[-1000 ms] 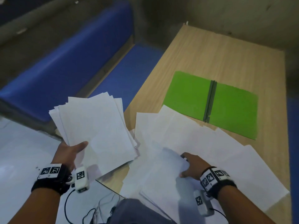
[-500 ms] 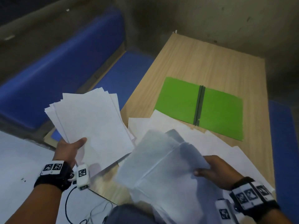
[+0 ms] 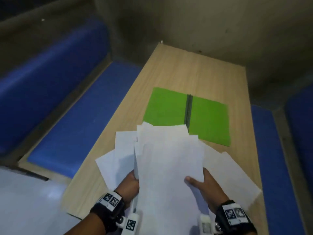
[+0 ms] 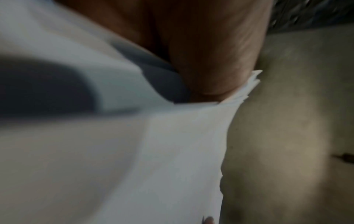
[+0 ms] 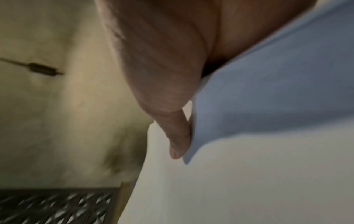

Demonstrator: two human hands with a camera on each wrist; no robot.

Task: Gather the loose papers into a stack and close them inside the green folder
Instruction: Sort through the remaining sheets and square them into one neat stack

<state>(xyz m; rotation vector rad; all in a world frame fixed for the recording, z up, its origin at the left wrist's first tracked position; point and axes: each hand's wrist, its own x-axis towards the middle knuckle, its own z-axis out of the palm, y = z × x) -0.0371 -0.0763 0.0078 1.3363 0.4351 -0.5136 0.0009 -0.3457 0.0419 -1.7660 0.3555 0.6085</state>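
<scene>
A loose stack of white papers [image 3: 169, 160] is held up over the near end of the wooden table [image 3: 191, 72]. My left hand [image 3: 131, 181] grips its left edge and my right hand [image 3: 201, 182] grips its right edge, thumb on top. The sheets are fanned and uneven at the far end. In the left wrist view the papers [image 4: 182, 151] show staggered edges beside the left hand [image 4: 210, 53]. The right wrist view shows the right hand [image 5: 164, 75] with a finger along the papers [image 5: 249, 166]. The green folder [image 3: 208, 122] lies open and flat beyond the stack. More sheets [image 3: 237, 177] lie on the table at the right.
Blue padded benches [image 3: 81, 122] run along the left of the table and another bench [image 3: 274, 167] along the right. A white surface [image 3: 25, 200] sits at the near left. A grey wall stands behind the table's far end.
The left hand brought its bundle from the left over the table; the right hand lifted sheets off the table and joined them. Both hands now hold one stack. The view swung right.
</scene>
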